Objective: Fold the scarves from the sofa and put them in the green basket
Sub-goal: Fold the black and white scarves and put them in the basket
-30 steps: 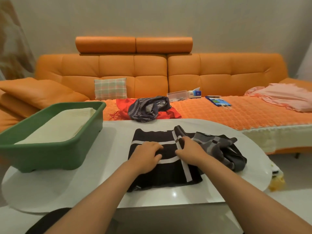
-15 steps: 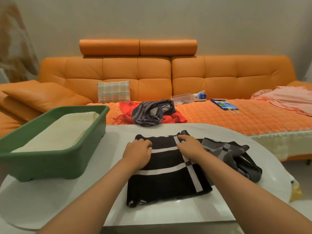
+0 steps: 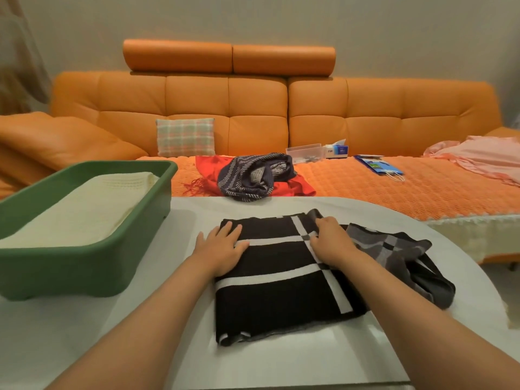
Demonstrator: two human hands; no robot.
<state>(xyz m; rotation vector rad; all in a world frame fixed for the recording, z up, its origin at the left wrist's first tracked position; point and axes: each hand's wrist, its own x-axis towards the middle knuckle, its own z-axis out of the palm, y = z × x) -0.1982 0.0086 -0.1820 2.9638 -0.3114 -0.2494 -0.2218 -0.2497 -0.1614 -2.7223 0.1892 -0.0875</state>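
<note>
Though left grip flat, right around scarf.

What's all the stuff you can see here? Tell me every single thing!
sofa: one, orange, along the wall
cushion: one, pink-green checked, on the sofa
red scarf: one, red, on the sofa
striped scarf: one, navy and white, on the red scarf
clear box: one, see-through, on the sofa
tissue box: one, blue and white, beside the clear box
blue bag: one, blue, on the sofa
pink cloth: one, pink, sofa's right end
table: one, white, before the sofa
basket: one, green, table's left
cream cloth: one, cream, in the basket
black scarf: one, black with white stripes, on the table
hands: two; left hand flat on the black scarf, right hand on its fold
</note>
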